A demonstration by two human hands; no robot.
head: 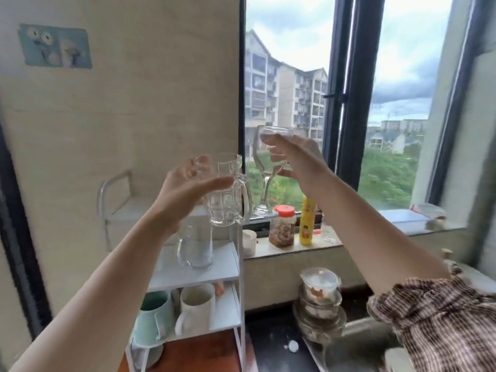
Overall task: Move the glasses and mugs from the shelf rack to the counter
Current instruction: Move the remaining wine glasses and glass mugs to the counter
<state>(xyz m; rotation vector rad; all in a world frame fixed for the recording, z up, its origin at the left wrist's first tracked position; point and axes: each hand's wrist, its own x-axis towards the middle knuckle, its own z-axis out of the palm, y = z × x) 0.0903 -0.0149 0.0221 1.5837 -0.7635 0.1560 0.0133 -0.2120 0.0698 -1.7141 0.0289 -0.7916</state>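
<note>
Window point(295, 63) fills the upper right of the frame, with apartment blocks and trees outside, and a pale wall takes the upper left. Next biggest is the white shelf rack point(230, 267) at lower centre, standing on a reddish counter point(204, 353) at the bottom edge. On the rack's middle shelf sits a clear glass pitcher point(194, 251), and on the shelf below it a mint green mug point(153, 320) and a white mug point(194, 310) stand side by side, pretty much touching. Lower right has a sink point(357, 345) with a stack of glass bowls point(319, 302) at its near edge.

Both bare arms reach up into the middle of the frame. Left hand point(185, 189) is wrapped around a clear glass mug point(228, 194), held upright in the air above the rack with its handle pointing right. Right hand point(298, 157) grips the bowl of a wine glass point(268, 167), also upright and off the rack, stem hanging down in front of the window. The two glasses are close together but not touching.

On the sill behind sit a red-lidded jar point(283, 229) and a yellow bottle point(308, 221), just beside each other.
</note>
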